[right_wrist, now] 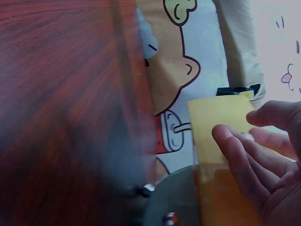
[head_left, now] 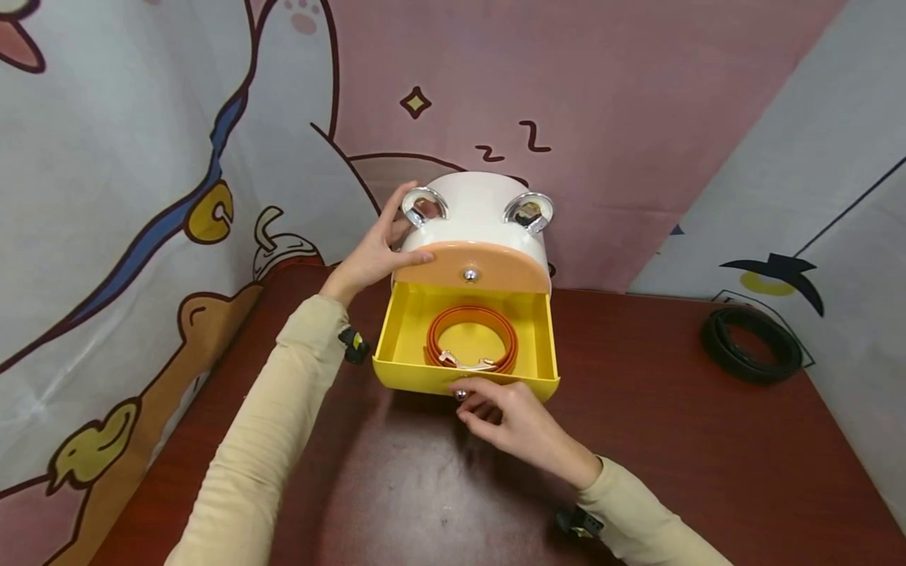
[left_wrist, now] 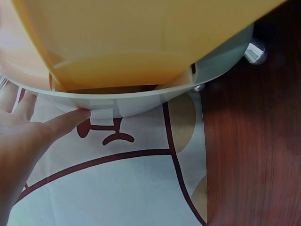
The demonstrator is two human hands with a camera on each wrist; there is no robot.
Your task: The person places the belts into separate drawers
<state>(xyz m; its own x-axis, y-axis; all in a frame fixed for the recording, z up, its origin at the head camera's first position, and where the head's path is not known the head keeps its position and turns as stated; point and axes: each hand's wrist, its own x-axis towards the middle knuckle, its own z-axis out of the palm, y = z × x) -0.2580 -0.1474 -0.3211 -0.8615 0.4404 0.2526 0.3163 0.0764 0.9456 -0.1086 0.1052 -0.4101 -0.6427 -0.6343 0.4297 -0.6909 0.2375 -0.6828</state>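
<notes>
**Dark red surface, white box**

We see the box's yellow drawer standing open. The left hand rests on the box, grip wide; the right hand is at the drawer's front. Inside lies a coiled orange belt. The right grip, narrow, holds the drawer's silver knob.

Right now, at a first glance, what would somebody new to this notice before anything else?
Most likely the yellow drawer, standing open at the centre of the head view, with a coiled orange belt lying inside it. Behind and above it is the rounded white box it slides out of, with two shiny, ear-like pieces on top. After that, perhaps the black coil on the reddish-brown table, over to the right.
</notes>
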